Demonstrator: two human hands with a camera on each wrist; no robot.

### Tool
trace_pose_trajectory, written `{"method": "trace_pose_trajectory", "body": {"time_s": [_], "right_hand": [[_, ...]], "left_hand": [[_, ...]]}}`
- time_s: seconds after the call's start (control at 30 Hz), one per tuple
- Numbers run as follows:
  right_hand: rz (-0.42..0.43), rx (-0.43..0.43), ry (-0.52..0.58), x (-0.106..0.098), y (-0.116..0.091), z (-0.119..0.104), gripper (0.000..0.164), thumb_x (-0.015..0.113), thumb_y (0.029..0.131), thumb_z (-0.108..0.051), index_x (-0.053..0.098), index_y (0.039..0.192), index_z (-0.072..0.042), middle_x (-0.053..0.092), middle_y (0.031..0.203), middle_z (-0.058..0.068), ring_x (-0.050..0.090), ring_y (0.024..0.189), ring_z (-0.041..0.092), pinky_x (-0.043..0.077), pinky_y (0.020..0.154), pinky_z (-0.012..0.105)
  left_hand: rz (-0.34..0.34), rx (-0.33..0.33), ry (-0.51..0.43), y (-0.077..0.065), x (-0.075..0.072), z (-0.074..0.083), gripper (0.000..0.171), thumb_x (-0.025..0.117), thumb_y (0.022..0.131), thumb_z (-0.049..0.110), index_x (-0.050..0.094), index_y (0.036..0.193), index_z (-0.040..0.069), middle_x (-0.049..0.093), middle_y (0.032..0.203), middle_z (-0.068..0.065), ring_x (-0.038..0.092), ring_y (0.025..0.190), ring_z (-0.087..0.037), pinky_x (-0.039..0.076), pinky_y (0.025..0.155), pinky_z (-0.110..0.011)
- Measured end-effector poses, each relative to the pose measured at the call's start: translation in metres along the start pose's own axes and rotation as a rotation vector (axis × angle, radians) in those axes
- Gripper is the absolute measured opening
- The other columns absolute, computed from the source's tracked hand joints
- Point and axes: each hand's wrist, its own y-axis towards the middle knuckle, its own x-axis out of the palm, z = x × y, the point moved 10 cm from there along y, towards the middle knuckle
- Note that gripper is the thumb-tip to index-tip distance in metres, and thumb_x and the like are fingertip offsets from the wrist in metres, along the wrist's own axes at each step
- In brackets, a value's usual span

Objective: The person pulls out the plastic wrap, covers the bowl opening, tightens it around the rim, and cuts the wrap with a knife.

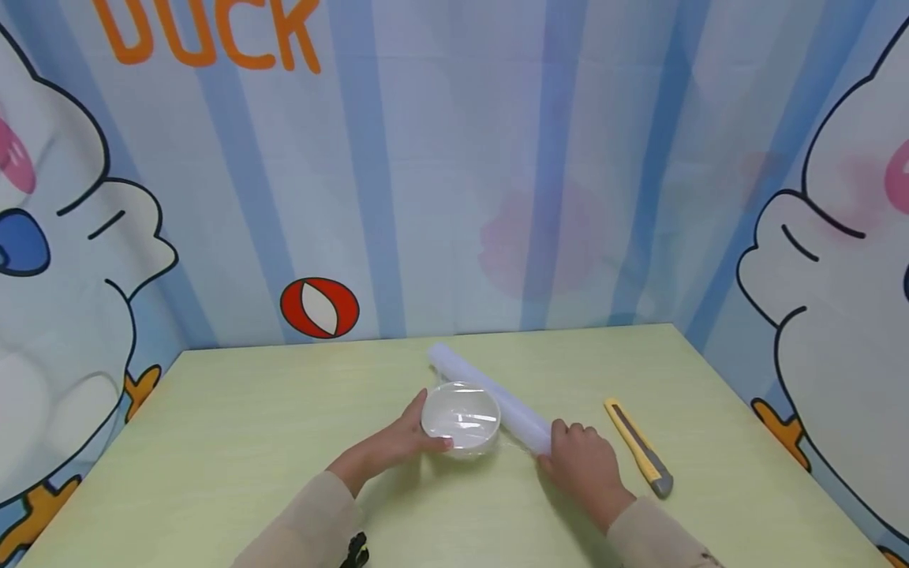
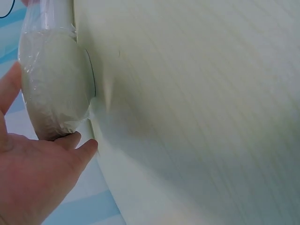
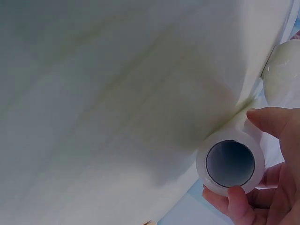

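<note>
A white bowl (image 1: 460,418) with clear film over its mouth sits in the middle of the table. My left hand (image 1: 405,434) grips it from the left, thumb near the front. Wrinkled film wraps the bowl's side (image 2: 56,84) in the left wrist view, with the left fingers (image 2: 85,149) beneath it. A roll of cling film (image 1: 521,422) lies slanted behind the bowl and down to its right. My right hand (image 1: 585,469) holds its near end, and the hollow core shows at the end of the roll (image 3: 202,164) in the right wrist view.
A yellow utility knife (image 1: 632,438) with a grey end lies to the right of the right hand. The pale table (image 1: 284,394) meets a printed curtain (image 1: 454,158) at its back edge. A small black object (image 1: 357,550) shows beside the left sleeve.
</note>
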Motion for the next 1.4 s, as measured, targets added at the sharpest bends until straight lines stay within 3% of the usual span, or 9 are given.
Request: {"method": "trace_pose_trajectory", "body": {"time_s": [0.27, 0.63, 0.8, 1.0, 1.3, 1.4], "right_hand": [[-0.006, 0.000, -0.010, -0.003, -0.012, -0.007, 0.045, 0.072, 0.072, -0.041, 0.050, 0.077, -0.002, 0.049, 0.058, 0.008, 0.048, 0.048, 0.021, 0.039, 0.040, 0.033], [-0.028, -0.014, 0.028, -0.001, -0.019, -0.011, 0.045, 0.070, 0.074, -0.043, 0.048, 0.075, -0.003, 0.049, 0.057, 0.007, 0.048, 0.048, 0.020, 0.039, 0.041, 0.033], [-0.096, -0.006, 0.050, 0.000, -0.022, -0.016, 0.046, 0.068, 0.076, -0.044, 0.047, 0.074, -0.003, 0.049, 0.057, 0.006, 0.048, 0.048, 0.019, 0.039, 0.042, 0.033], [-0.087, -0.018, 0.031, -0.005, -0.027, -0.022, 0.047, 0.067, 0.075, -0.046, 0.045, 0.070, -0.005, 0.045, 0.052, 0.004, 0.043, 0.043, 0.016, 0.036, 0.039, 0.032], [-0.222, -0.004, 0.072, -0.004, -0.036, -0.028, 0.050, 0.067, 0.073, -0.050, 0.046, 0.073, -0.005, 0.041, 0.053, 0.002, 0.041, 0.044, 0.015, 0.036, 0.040, 0.032], [-0.247, -0.014, 0.087, -0.004, -0.040, -0.032, 0.052, 0.068, 0.071, -0.052, 0.045, 0.074, -0.006, 0.040, 0.053, 0.001, 0.040, 0.044, 0.014, 0.033, 0.040, 0.031]], "left_hand": [[0.006, 0.027, -0.042, 0.001, -0.004, 0.003, 0.088, 0.065, 0.084, 0.025, 0.005, 0.146, 0.005, 0.015, 0.153, -0.015, 0.015, 0.140, -0.035, 0.017, 0.112, -0.055], [-0.005, 0.040, -0.041, 0.002, -0.002, 0.005, 0.079, 0.059, 0.088, 0.020, 0.008, 0.147, 0.009, 0.017, 0.153, -0.012, 0.017, 0.140, -0.035, 0.020, 0.110, -0.058], [0.013, 0.049, -0.014, 0.000, -0.004, 0.007, 0.073, 0.055, 0.090, 0.018, 0.011, 0.148, 0.010, 0.015, 0.154, -0.012, 0.016, 0.140, -0.036, 0.019, 0.110, -0.059], [0.042, 0.065, 0.045, -0.002, -0.003, 0.013, 0.069, 0.051, 0.092, 0.016, 0.012, 0.148, 0.006, 0.014, 0.153, -0.016, 0.010, 0.141, -0.037, 0.012, 0.111, -0.059], [0.034, 0.086, 0.090, -0.002, -0.002, 0.017, 0.063, 0.044, 0.094, 0.014, 0.011, 0.147, 0.002, 0.012, 0.154, -0.017, 0.009, 0.142, -0.037, 0.010, 0.113, -0.055], [0.037, 0.071, 0.116, 0.001, -0.002, 0.016, 0.067, 0.047, 0.095, 0.023, 0.011, 0.148, 0.004, 0.013, 0.154, -0.016, 0.011, 0.142, -0.036, 0.013, 0.113, -0.055]]}}
